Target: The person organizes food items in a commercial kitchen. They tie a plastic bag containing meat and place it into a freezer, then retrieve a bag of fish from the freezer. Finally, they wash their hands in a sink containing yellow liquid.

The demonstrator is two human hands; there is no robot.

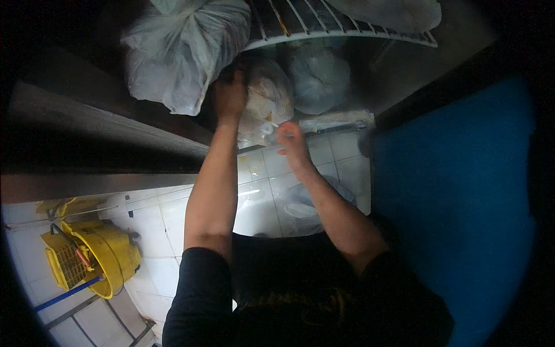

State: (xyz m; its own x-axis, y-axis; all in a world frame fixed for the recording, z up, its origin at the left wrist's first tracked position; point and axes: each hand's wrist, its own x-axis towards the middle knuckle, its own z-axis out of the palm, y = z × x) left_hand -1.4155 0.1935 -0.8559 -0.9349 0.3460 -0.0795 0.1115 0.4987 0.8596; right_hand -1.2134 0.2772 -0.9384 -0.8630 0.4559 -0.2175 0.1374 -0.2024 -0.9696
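A clear plastic bag with pale, brownish contents sits below a white wire shelf, inside a dark cabinet. My left hand reaches in at the bag's left side; its fingers are in shadow, so their hold cannot be told. At the bag's lower right, my right hand has its thumb and fingertips closed on a whitish end of the bag. Another cloudy plastic bag stands just to the right. A large white knotted plastic bag rests at the upper left, above my left hand.
A further bag lies on the shelf. On the white tiled floor, a translucent plastic bag lies under my right forearm. A yellow mop bucket with a wringer stands at left, near a blue pole. A blue panel rises at right.
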